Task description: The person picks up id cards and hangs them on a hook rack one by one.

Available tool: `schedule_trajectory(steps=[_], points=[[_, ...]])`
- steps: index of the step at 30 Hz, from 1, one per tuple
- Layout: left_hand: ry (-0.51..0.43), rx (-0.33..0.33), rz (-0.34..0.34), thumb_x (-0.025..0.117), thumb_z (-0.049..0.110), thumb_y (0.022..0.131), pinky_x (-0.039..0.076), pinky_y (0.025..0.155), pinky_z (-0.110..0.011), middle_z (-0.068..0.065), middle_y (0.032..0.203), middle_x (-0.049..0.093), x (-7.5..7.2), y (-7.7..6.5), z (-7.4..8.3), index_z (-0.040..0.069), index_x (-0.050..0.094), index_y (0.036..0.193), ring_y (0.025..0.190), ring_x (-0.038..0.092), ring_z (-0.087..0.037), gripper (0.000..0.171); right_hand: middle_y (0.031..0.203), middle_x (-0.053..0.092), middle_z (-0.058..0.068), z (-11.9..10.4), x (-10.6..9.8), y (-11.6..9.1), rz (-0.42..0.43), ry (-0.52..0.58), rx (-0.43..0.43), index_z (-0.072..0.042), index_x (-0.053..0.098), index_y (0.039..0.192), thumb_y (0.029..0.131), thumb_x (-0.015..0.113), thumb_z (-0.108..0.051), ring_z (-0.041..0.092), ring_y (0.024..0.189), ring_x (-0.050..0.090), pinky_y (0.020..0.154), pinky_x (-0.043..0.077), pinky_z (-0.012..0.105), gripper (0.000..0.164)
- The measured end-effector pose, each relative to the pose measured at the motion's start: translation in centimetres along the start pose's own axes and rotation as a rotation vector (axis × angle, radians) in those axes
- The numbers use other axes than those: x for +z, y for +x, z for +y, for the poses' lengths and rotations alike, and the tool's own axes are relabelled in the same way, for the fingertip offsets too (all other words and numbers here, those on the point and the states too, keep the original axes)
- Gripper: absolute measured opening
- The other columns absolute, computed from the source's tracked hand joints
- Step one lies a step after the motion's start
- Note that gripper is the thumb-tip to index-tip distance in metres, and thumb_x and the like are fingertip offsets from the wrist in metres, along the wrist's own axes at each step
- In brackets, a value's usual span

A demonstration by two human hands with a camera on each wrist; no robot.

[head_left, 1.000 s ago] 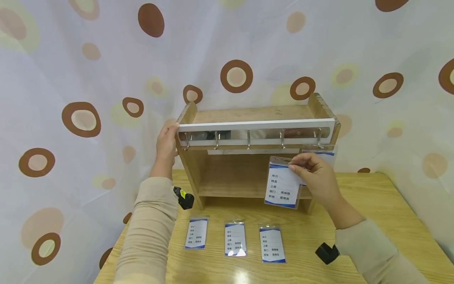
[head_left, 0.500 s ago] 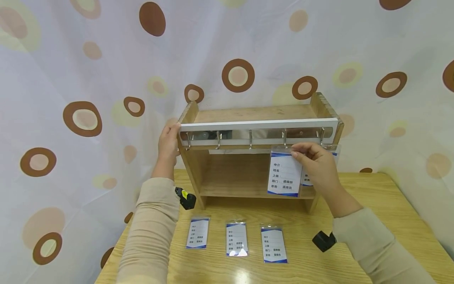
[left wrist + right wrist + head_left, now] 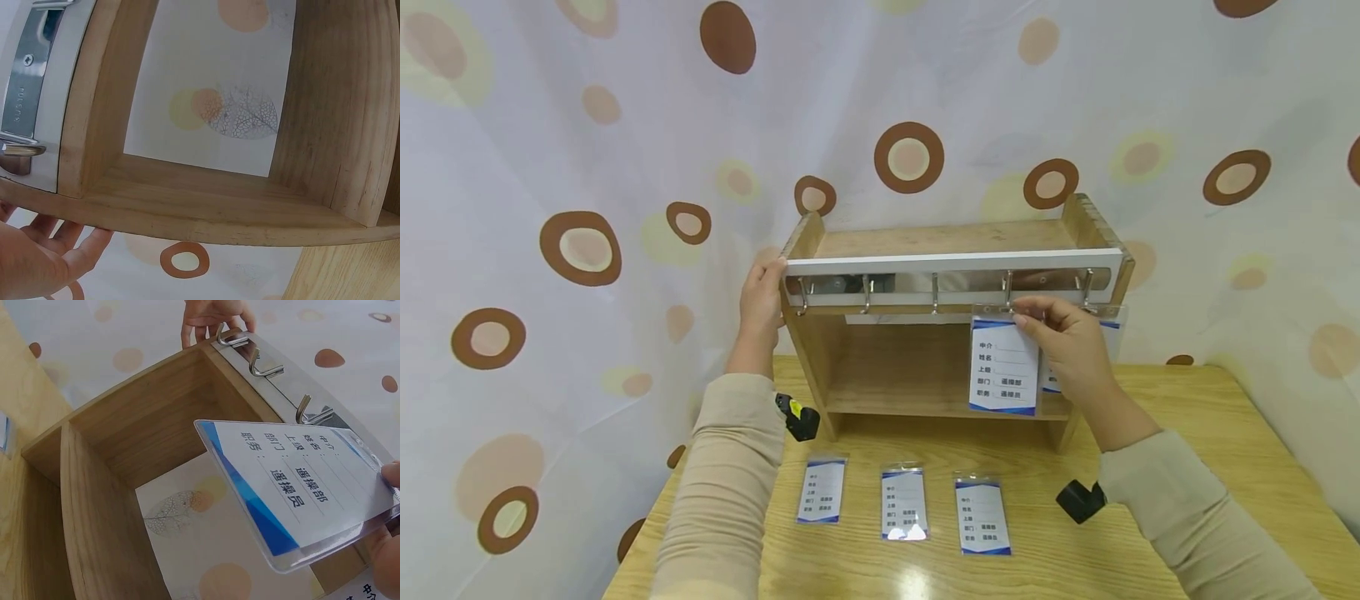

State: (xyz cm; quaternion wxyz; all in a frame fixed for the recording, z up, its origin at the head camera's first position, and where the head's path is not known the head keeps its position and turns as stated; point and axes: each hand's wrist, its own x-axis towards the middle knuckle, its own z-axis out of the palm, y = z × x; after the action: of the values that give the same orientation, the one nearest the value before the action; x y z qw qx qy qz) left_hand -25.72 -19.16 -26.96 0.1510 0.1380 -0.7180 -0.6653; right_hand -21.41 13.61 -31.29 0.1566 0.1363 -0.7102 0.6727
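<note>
My right hand (image 3: 1071,342) pinches a clear ID badge holder (image 3: 1004,367) by its top edge, just below one of the metal hooks (image 3: 1008,287) on the shelf front. Whether its slot is round the hook is hidden by my fingers. In the right wrist view the badge holder (image 3: 294,487) is tilted, its printed side showing. Behind my right hand another badge holder (image 3: 1111,329) hangs at the rightmost hook (image 3: 1087,287). My left hand (image 3: 760,304) rests against the upper left side of the wooden shelf (image 3: 808,367); in the left wrist view its fingertips touch the outer panel.
Three more badge holders, left (image 3: 822,492), middle (image 3: 904,504) and right (image 3: 982,517), lie in a row on the wooden table (image 3: 850,575) before the shelf. Several hooks project from the white strip (image 3: 925,265). A patterned white curtain (image 3: 880,75) hangs close behind.
My right hand has raised the badge holder from below the hooks up to the second hook from the right. My left hand has stayed at the shelf's side.
</note>
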Motion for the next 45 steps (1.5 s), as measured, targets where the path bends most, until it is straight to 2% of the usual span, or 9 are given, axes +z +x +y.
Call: schedule_trajectory(steps=[5, 10, 22, 28, 36, 45], points=[[0.021, 0.004, 0.002, 0.045, 0.039, 0.087, 0.031, 0.084, -0.052, 0.000, 0.128, 0.036, -0.01, -0.02, 0.01, 0.016, 0.046, 0.099, 0.115, 0.031, -0.022, 0.026, 0.085, 0.053, -0.003, -0.10, 0.05, -0.05, 0.013, 0.003, 0.006, -0.004, 0.062, 0.094, 0.081, 0.059, -0.008, 0.008, 0.076, 0.044, 0.058, 0.038, 0.009, 0.013], [0.022, 0.012, 0.002, 0.045, 0.039, 0.087, 0.032, 0.083, -0.052, 0.000, 0.129, 0.036, 0.01, -0.02, -0.02, 0.016, 0.047, 0.097, 0.115, 0.031, -0.022, 0.025, 0.084, 0.052, -0.003, -0.21, 0.01, -0.09, 0.026, -0.042, 0.019, -0.005, 0.062, 0.094, 0.082, 0.059, -0.010, 0.008, 0.075, 0.042, 0.056, 0.037, 0.009, 0.014], [0.020, 0.005, -0.008, 0.044, 0.039, 0.087, 0.031, 0.085, -0.051, 0.000, 0.130, 0.035, 0.18, -0.01, 0.09, 0.014, 0.046, 0.108, 0.116, 0.031, -0.022, 0.032, 0.085, 0.054, -0.004, -0.26, -0.14, -0.16, 0.028, -0.050, 0.019, -0.002, 0.061, 0.096, 0.081, 0.059, -0.009, 0.008, 0.073, 0.043, 0.054, 0.037, 0.010, 0.016], [0.022, 0.011, -0.005, 0.044, 0.039, 0.087, 0.032, 0.084, -0.051, -0.001, 0.128, 0.037, 0.23, 0.00, 0.14, 0.016, 0.047, 0.100, 0.114, 0.032, -0.021, 0.027, 0.083, 0.055, -0.005, -0.21, -0.16, -0.18, 0.033, -0.130, -0.003, 0.000, 0.060, 0.096, 0.082, 0.058, -0.011, 0.008, 0.071, 0.045, 0.053, 0.037, 0.012, 0.018], [0.007, 0.003, 0.012, 0.045, 0.038, 0.087, 0.032, 0.084, -0.050, 0.001, 0.126, 0.038, -0.05, -0.09, 0.20, 0.018, 0.045, 0.088, 0.113, 0.032, -0.019, 0.020, 0.086, 0.056, -0.006, -0.11, 0.15, 0.10, 0.021, -0.181, -0.058, 0.006, 0.056, 0.097, 0.083, 0.057, -0.008, 0.007, 0.075, 0.049, 0.060, 0.039, 0.012, 0.020], [-0.005, 0.002, 0.018, 0.046, 0.037, 0.086, 0.031, 0.084, -0.051, 0.000, 0.123, 0.039, -0.17, -0.17, 0.54, 0.019, 0.045, 0.087, 0.111, 0.033, -0.018, 0.018, 0.086, 0.056, -0.007, 0.12, 0.22, 0.50, 0.019, -0.227, -0.093, 0.005, 0.057, 0.097, 0.083, 0.057, -0.007, 0.005, 0.077, 0.050, 0.062, 0.040, 0.012, 0.019]])
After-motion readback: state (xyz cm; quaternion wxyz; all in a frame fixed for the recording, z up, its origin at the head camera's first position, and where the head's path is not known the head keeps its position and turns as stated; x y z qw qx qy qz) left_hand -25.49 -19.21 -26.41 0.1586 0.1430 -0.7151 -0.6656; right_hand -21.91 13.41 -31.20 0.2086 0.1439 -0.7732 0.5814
